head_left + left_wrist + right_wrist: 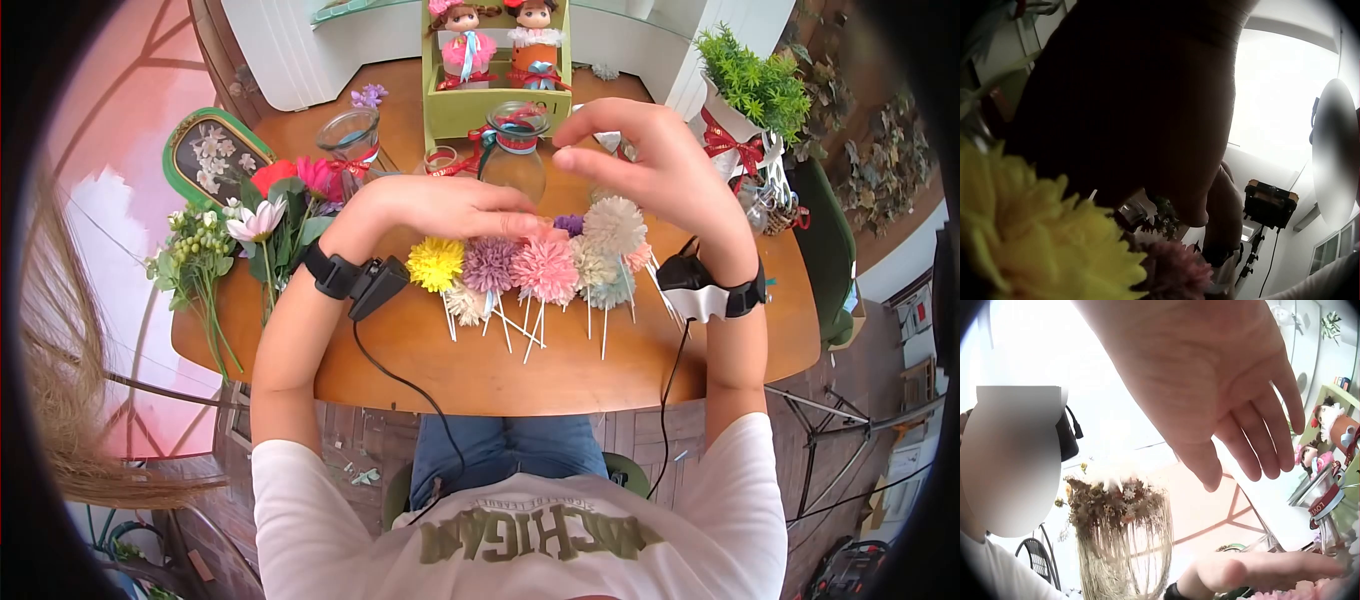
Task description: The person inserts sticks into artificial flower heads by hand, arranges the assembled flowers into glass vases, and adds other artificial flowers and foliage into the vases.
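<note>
Several pompom flowers on white sticks lie in a row across the wooden table, among them a yellow one [436, 264], a purple one [490, 265], a pink one [545, 270] and a pale cream one [613, 228]. My left hand [440, 207] stretches flat over the back of this row, fingers straight, fingertips right by the pink bloom. Raised above the table at the right, my right hand [650, 160] has loosely extended fingers and nothing in them; the right wrist view shows its bare palm. A clear glass vase [514, 182] with a red ribbon stands just behind the flowers, between the hands.
At the left lie leafy stems with red and white blooms [257, 222] and a green-framed picture [215, 160]. A second glass vase [348, 135] stands behind. Dolls sit in a green box [500, 108] at the back. A potted plant [755, 90] is at the back right.
</note>
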The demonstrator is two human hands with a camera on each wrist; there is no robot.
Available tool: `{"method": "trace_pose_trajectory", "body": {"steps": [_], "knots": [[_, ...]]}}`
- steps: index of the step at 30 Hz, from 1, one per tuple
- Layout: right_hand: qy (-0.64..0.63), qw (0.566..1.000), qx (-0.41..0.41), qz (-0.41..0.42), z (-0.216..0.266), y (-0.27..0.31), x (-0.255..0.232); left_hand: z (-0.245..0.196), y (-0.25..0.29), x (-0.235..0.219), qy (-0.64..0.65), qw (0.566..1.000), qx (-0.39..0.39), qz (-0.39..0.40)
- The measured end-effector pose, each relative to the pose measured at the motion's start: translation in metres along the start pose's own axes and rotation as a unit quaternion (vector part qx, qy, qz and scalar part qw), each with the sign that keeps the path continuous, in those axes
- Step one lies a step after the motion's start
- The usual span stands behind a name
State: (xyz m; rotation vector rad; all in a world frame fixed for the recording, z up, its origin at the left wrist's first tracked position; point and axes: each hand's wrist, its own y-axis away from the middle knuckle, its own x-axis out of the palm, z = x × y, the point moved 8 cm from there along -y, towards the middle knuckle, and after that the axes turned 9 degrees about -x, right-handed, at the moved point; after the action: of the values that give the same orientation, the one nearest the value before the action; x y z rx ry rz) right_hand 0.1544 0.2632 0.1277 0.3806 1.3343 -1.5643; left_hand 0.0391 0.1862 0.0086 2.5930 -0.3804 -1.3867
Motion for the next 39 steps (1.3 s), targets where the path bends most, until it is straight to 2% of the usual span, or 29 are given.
{"method": "trace_pose_trajectory", "body": {"steps": [1,2,3,4,5,6,8,9,12,13,14,16,17,18,20,24,28,29,30,31,32,34,35,36,38,39], "knots": [[-0.022,0.998,0.055,0.01,-0.005,0.005,-0.004,0.011,-0.002,0.0,0.032,0.998,-0.052,0.001],[-0.021,0.998,0.053,0.012,-0.008,0.008,-0.008,0.022,-0.002,0.003,0.066,0.993,-0.103,0.002],[-0.066,0.992,0.104,0.032,-0.021,0.015,-0.004,0.026,-0.001,0.005,0.067,0.992,-0.102,0.001],[-0.109,0.98,0.155,0.052,-0.038,0.024,0.002,0.029,0.001,0.006,0.132,0.986,-0.102,-0.004],[-0.124,0.987,0.097,0.039,-0.047,0.026,0.007,0.033,0.002,0.008,0.196,0.975,-0.101,-0.008],[-0.123,0.987,0.097,0.039,-0.057,0.038,0.008,0.038,0.003,0.013,0.196,0.975,-0.1,-0.008],[-0.199,0.965,0.161,0.066,-0.066,0.061,0.021,0.055,0.004,0.017,0.316,0.943,-0.094,-0.048],[-0.169,0.967,0.181,0.064,-0.074,0.073,0.025,0.064,0.002,0.02,0.339,0.934,-0.093,-0.059],[-0.23,0.958,0.169,0.017,-0.08,0.091,0.036,0.074,0.004,0.025,0.389,0.914,-0.088,-0.077],[-0.286,0.928,0.238,0.03,-0.076,0.098,0.041,0.078,0.003,0.028,0.432,0.893,-0.07,-0.099],[-0.287,0.927,0.238,0.031,-0.069,0.097,0.044,0.082,0.0,0.033,0.434,0.893,-0.071,-0.099],[-0.216,0.962,0.163,0.02,-0.055,0.091,0.046,0.089,-0.002,0.04,0.492,0.861,-0.058,-0.116],[-0.179,0.978,0.102,0.029,-0.062,0.092,0.053,0.091,-0.002,0.044,0.491,0.861,-0.064,-0.114],[-0.185,0.977,0.103,0.024,-0.064,0.094,0.054,0.091,-0.004,0.046,0.51,0.852,-0.049,-0.107],[-0.097,0.988,0.082,0.089,-0.063,0.091,0.059,0.091,-0.003,0.042,0.522,0.846,-0.036,-0.106],[-0.13,0.98,0.089,0.118,-0.064,0.09,0.06,0.081,-0.003,0.044,0.506,0.857,-0.014,-0.099],[-0.089,0.981,0.034,0.17,-0.05,0.091,0.062,0.066,0.002,0.043,0.507,0.857,-0.012,-0.088],[-0.086,0.98,0.034,0.174,-0.046,0.088,0.059,0.067,0.008,0.034,0.399,0.904,-0.045,-0.143],[-0.021,0.984,0.005,0.175,-0.037,0.083,0.054,0.065,0.014,0.022,0.281,0.936,-0.078,-0.196],[0.043,0.984,-0.023,0.173,-0.028,0.076,0.048,0.051,0.026,0.007,0.248,0.934,-0.045,-0.256],[0.043,0.984,-0.022,0.171,-0.021,0.069,0.041,0.05,0.028,0.003,0.246,0.934,-0.045,-0.254],[0.085,0.971,-0.046,0.219,-0.005,0.053,0.03,0.042,0.061,-0.032,0.152,0.859,0.031,-0.488],[0.111,0.967,-0.086,0.213,0.006,0.045,0.023,0.05,0.064,-0.034,0.203,0.831,0.047,-0.516],[0.11,0.967,-0.087,0.213,0.01,0.04,0.02,0.056,0.061,-0.033,0.203,0.83,0.046,-0.517],[0.069,0.976,-0.121,0.17,0.021,0.028,0.012,0.058,0.065,-0.033,0.057,0.813,0.028,-0.579],[0.068,0.975,-0.125,0.171,0.022,0.026,0.013,0.063,0.062,-0.031,0.056,0.811,0.025,-0.582]]}}
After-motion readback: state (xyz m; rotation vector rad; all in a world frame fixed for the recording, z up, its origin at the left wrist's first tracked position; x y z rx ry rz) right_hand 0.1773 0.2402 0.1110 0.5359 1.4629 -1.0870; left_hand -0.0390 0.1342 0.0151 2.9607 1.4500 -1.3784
